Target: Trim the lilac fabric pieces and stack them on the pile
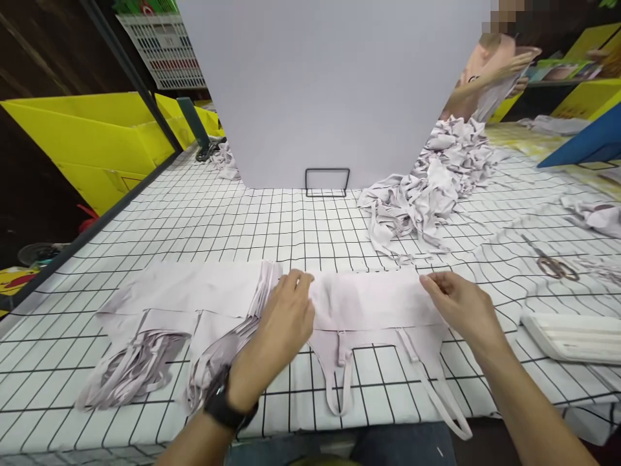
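Our pale-pink strapped fabric garment point(378, 301) lies flat btw. L hand point(288, 310) & R hand point(463, 307), long axis L–R, both equally near. Our R fingers pinch its top R corner; L fingers touch its L end, grip we cannot tell.

A broad black wristband point(230, 400), its case catching a small glint, circles the left wrist above a bare left hand point(290, 309), seen from my remote post. Both forearms are bare where I can see them, as is the right hand point(460, 305). At my view's lower edge, dark blue legwear point(402, 446) carries a small pale mark, beside a sliver of olive-green clothing point(325, 461), its shape cut off.
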A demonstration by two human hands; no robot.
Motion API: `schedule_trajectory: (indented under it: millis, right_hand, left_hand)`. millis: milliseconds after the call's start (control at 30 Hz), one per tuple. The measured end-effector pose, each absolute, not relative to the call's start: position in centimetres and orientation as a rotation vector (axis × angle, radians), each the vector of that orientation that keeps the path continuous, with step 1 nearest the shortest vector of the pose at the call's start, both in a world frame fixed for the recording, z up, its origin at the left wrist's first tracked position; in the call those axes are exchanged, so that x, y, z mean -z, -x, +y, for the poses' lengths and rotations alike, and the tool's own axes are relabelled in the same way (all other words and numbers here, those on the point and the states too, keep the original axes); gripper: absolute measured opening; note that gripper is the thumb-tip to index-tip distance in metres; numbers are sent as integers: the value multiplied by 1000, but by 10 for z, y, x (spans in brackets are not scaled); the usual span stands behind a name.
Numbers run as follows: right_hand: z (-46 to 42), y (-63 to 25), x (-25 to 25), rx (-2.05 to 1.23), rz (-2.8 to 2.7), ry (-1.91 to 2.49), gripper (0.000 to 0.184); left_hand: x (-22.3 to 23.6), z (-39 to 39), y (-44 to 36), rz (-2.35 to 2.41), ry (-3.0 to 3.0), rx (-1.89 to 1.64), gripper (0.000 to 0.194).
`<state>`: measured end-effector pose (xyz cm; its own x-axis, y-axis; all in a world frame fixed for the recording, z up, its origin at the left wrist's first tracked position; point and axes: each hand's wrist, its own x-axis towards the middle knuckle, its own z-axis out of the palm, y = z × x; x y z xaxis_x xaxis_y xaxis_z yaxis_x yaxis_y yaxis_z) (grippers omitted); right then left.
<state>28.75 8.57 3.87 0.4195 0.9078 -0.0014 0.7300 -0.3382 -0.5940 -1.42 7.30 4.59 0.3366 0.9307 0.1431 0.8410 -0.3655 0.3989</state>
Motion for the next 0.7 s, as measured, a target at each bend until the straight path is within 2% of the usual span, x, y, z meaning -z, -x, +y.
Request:
schedule_trajectory:
  millis: [133,233,467,700]
  right_hand:
    - [128,-297,-23,-420,-1401,2130,26]
    - [134,-301,-17,-511,-1416,2035,21]
    - [119,-314,-11,-670,-1359,1788,26]
    - [112,-316,-22,-668,-1334,1670,27]
  left_hand:
    - [-50,113,2,1803,-2229,-143,28]
    - [-48,130,3,1814,-2187,-61,27]
    - [-41,147,13,1770,-2122,-118,22]
    - [-47,151,5,1674,-2043,-384,20]
